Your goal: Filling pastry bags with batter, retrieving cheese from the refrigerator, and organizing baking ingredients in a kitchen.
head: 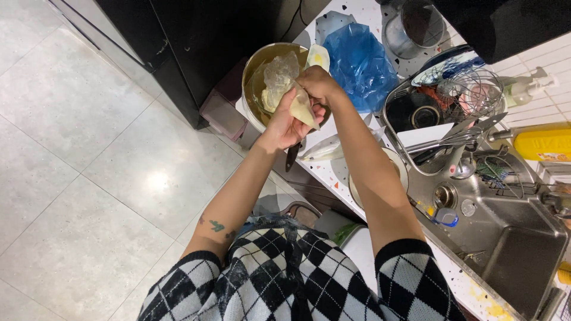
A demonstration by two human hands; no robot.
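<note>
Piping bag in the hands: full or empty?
Partly full. The piping bag bulges with pale filling between the left hand and right hand; its crumpled top looks empty.

Table [333,172]: white speckled top, running along a steel sink [523,249].
Far end: metal bowl [256,71], blue plastic bag [360,62] just beside it, glass jar [416,27] beyond.
Middle: wire dish rack [440,113] holding dishes and a whisk; round white plate [399,169] near the edge.
Edge: knife [292,157] with a dark handle.
Floor [89,148]: pale tiles.

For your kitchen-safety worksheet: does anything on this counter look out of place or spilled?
Yes. A yellow smear stains the counter edge beside the sink, and a knife lies at the counter's edge, handle overhanging the floor.
</note>
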